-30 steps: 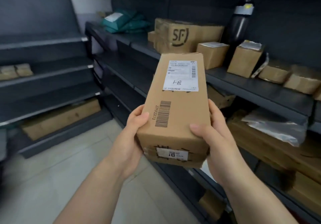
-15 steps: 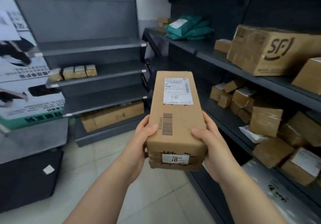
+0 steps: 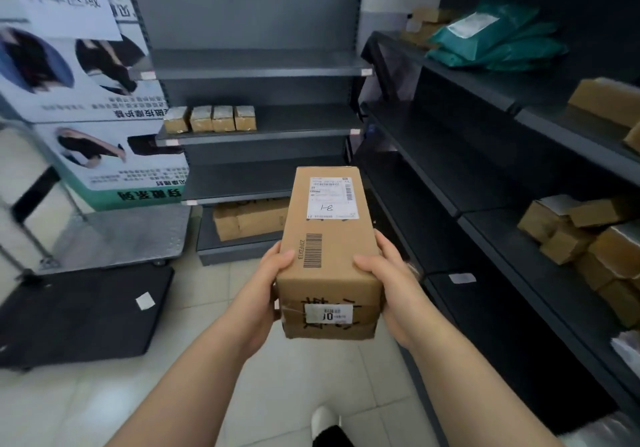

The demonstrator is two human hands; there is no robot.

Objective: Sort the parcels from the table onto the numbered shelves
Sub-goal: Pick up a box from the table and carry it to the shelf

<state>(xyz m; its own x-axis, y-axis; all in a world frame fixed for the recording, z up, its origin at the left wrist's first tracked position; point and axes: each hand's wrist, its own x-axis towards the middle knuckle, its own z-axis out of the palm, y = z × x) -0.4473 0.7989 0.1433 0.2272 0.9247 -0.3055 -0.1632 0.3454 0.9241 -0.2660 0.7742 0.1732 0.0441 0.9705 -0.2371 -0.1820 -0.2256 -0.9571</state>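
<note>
While you face the grey shelf unit [image 3: 256,65], your left hand [image 3: 266,283] and right hand [image 3: 391,283] grasp the long parcel [image 3: 329,256], thumbs on top, held mid-air before its lower shelves.

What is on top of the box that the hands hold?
On the box: a white label with handwriting, a barcode, and the thumbs of the left hand and right hand. What lies under the box is hidden.

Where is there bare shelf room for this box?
Facing rack: top shelf bare; second shelf free right of the four small boxes. Right rack: middle shelf bare toward the corner. Crowded: carton pile lower right, green bags up top.
</note>
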